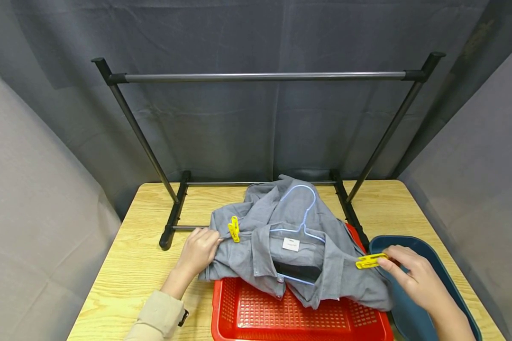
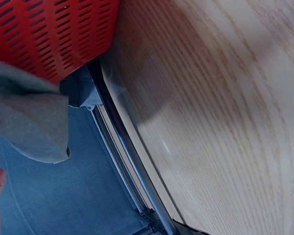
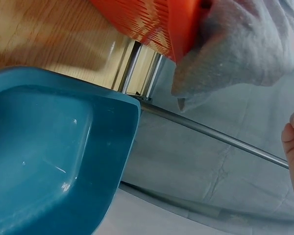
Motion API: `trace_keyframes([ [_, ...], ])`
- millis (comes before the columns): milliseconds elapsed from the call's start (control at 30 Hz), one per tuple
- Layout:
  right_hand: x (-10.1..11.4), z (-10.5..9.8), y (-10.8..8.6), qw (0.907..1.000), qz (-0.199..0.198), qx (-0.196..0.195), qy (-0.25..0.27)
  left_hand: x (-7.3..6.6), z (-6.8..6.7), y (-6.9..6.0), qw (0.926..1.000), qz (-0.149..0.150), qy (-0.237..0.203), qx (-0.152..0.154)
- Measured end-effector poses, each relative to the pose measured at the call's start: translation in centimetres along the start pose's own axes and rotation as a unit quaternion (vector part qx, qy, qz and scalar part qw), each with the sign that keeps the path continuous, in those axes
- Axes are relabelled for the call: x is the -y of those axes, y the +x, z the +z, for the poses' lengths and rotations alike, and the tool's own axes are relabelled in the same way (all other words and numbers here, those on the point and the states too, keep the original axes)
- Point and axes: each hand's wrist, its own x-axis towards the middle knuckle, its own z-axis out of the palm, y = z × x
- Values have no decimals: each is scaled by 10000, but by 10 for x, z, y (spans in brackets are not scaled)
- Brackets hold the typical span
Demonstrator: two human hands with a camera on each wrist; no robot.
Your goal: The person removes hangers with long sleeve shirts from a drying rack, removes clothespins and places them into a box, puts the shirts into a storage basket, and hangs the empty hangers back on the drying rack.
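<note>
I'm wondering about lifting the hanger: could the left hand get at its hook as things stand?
Probably yes. The blue hook lies uncovered over the grey shirt; only a yellow clip stands between, likely easy to pass over. The left hand would likely have to release its grip on the shirt's shoulder.

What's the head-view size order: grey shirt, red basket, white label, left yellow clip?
1. Grey shirt
2. Red basket, partly covered
3. White label and left yellow clip: both smallest, too alike to rank

A screened booth, perhaps a lab set-up: grey cloth (image 1: 213, 128) hangs beyond the left hand (image 1: 199, 250) and right hand (image 1: 416, 277), pale sheets (image 1: 30, 213) flank them, a wood-grain worktop (image 1: 145, 251) lies beneath.
</note>
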Motion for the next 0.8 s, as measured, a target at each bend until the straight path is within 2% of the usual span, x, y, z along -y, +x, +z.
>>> trace_keyframes([
  [233,-3,2,-2,9997,155,-135,166,0,2,-1,10000,15,8,-46],
  [533,-8,-1,-5,9976,369,-510,302,0,-1,0,9999,27,22,-96],
  [667,-10,-4,-6,9977,461,-454,197,0,0,-1,9999,34,19,-138],
  [800,-13,-5,-7,9964,731,-436,50,0,0,-2,9999,34,15,-127],
])
